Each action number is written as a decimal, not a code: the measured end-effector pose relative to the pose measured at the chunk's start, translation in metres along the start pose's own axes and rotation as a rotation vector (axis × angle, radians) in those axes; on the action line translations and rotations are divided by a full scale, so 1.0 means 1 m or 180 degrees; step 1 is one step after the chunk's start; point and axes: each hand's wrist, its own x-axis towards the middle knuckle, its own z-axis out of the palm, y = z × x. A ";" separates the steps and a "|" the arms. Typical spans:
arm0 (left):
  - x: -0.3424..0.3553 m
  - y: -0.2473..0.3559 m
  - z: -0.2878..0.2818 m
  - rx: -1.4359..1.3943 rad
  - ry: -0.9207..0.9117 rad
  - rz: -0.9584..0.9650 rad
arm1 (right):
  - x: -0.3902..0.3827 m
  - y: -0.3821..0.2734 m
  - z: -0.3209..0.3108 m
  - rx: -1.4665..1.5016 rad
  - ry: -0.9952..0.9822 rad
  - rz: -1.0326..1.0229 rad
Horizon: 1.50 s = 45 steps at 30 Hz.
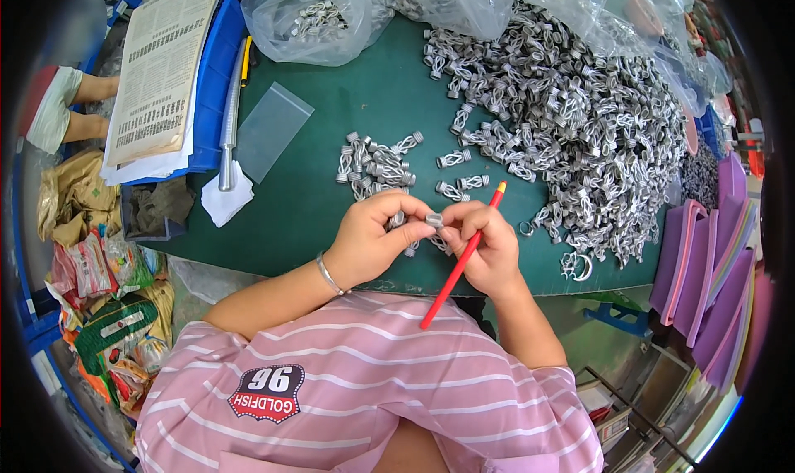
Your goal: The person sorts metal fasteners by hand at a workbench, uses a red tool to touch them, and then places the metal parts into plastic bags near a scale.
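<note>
My left hand and my right hand meet near the table's front edge. Between their fingertips they pinch a small grey ribbed piece. A red pencil-like stick with a yellowish tip is also tucked in my right hand, slanting down toward my shirt. Another grey piece shows by my left fingers, partly hidden. Just beyond my hands lies a small heap of grey looped pieces with ribbed ends. A few loose looped pieces lie right of that heap.
A large pile of the same looped pieces covers the right of the green table. Clear plastic bags stand at the back. To the left are a flat clear bag, a blue tray with papers, and a cutter.
</note>
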 end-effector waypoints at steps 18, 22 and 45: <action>-0.002 -0.002 0.000 -0.2757 -0.0340 -0.1710 | 0.016 -0.026 -0.001 0.0179 0.0019 -0.0683; -0.002 -0.003 -0.007 -0.2674 -0.0280 -0.1620 | 0.012 -0.010 -0.022 -0.0778 0.0287 0.0129; -0.005 0.009 -0.004 0.0429 -0.0001 0.0486 | -0.004 0.012 -0.005 0.2243 0.0092 0.0871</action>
